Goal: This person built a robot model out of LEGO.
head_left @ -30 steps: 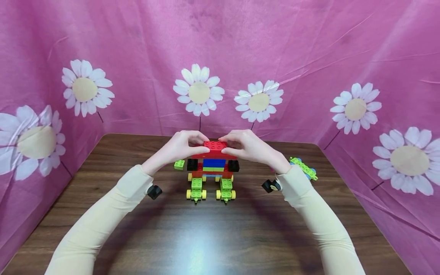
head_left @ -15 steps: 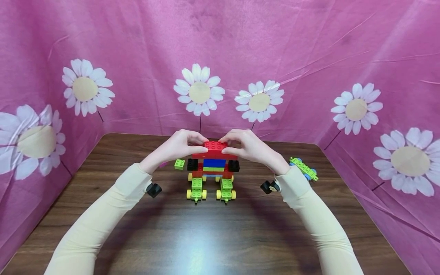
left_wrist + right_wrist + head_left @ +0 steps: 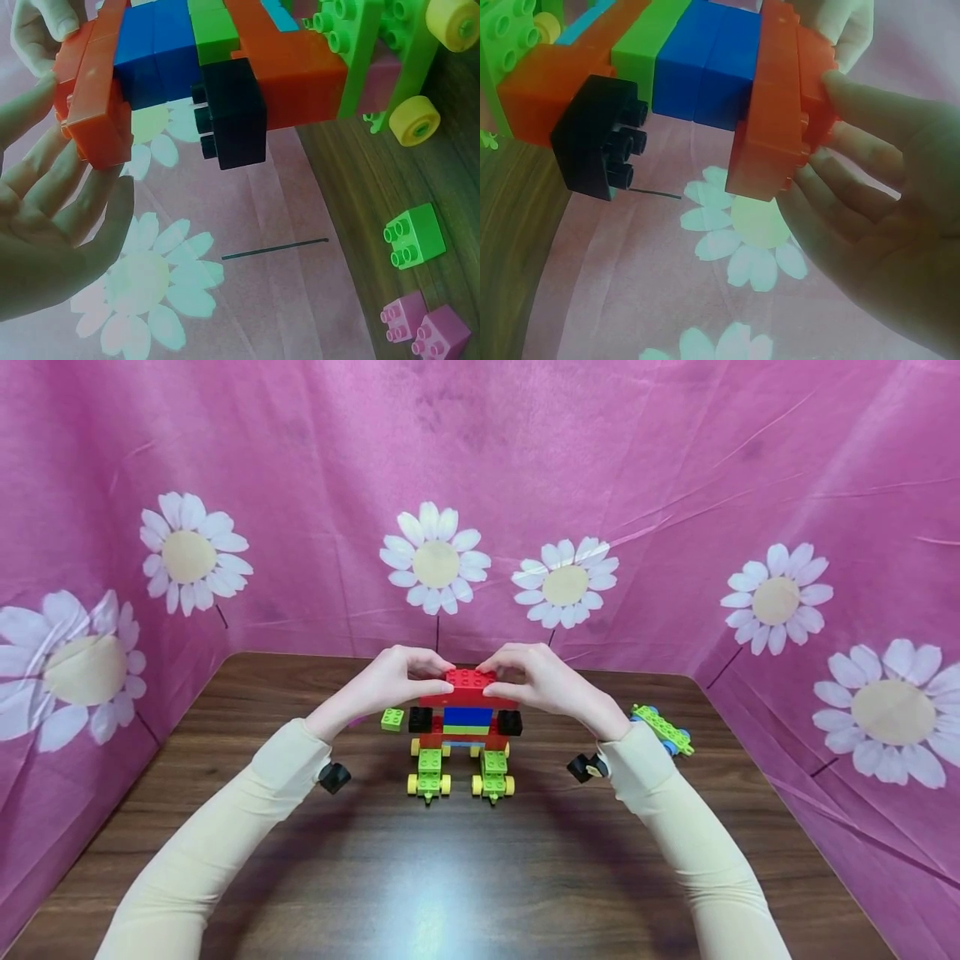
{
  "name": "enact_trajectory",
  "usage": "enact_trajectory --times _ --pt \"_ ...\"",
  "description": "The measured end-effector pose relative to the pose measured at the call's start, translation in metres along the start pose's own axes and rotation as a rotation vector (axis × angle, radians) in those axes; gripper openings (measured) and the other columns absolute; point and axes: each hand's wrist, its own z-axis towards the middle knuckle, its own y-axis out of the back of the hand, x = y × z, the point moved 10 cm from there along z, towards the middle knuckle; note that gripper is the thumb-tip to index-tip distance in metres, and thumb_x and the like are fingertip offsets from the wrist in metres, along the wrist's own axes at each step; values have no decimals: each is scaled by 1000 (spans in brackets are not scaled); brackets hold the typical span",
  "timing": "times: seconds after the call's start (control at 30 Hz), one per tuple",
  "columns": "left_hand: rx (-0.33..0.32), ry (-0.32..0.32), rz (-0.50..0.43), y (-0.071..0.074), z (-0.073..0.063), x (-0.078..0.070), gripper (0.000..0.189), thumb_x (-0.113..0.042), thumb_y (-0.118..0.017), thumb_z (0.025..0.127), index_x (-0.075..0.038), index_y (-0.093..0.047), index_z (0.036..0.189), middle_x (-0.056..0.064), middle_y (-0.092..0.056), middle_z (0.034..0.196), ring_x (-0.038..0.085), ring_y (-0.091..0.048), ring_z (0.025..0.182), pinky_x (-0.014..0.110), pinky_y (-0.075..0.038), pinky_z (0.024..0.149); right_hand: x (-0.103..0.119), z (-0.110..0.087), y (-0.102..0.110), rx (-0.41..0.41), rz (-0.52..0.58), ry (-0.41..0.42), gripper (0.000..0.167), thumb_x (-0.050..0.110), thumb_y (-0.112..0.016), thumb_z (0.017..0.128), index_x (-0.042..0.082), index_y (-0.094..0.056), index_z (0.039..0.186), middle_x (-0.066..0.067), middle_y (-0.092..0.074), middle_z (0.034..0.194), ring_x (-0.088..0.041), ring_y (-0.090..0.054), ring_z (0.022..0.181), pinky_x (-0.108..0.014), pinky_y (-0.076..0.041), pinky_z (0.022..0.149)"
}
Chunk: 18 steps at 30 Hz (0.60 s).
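Note:
A toy built of big building blocks stands upright mid-table. A red brick (image 3: pixel 470 677) caps it, on a wider red brick (image 3: pixel 470 697). My left hand (image 3: pixel 382 681) pinches the top red brick at its left end. At the right end my right hand (image 3: pixel 546 681) holds the same brick between thumb and fingers. Under these come blue bricks (image 3: pixel 155 56) and a green brick (image 3: pixel 641 61). Black bricks (image 3: pixel 420 720) stick out at both sides, their studs facing up toward the wide red brick. Green wheeled bases (image 3: pixel 428 781) with yellow wheels carry the toy.
A loose green brick (image 3: pixel 392 719) lies left of the toy, near two pink bricks (image 3: pixel 442 332). Toward the right lies a green wheeled base (image 3: pixel 663 728) with blue wheels. A pink flowered cloth (image 3: pixel 480 460) hangs behind the brown wooden table (image 3: pixel 450 877).
Both hands have stayed on the top red brick, with only a very slight shift of the wrists. The toy has not visibly moved.

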Motion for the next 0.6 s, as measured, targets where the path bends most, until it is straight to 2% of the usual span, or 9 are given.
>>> enact_trajectory --times 0.33,0.6 --pt "-20 -41 70 2 -4 -2 38 -27 -73 90 -9 -69 123 9 -75 116 22 -71 105 40 -57 94 -1 1 -2 34 -8 -19 30 20 -78 85 8 -73 112 -6 -74 105 -15 -60 82 -36 -57 72" --pt "-55 -64 68 10 -8 0 38 -29 -74 89 -10 -70 122 8 -75 115 21 -71 105 44 -56 94 -1 2 -1 42 -17 -21 30 21 -78 86 9 -74 113 -5 -74 104 -14 -59 82 -30 -55 70"
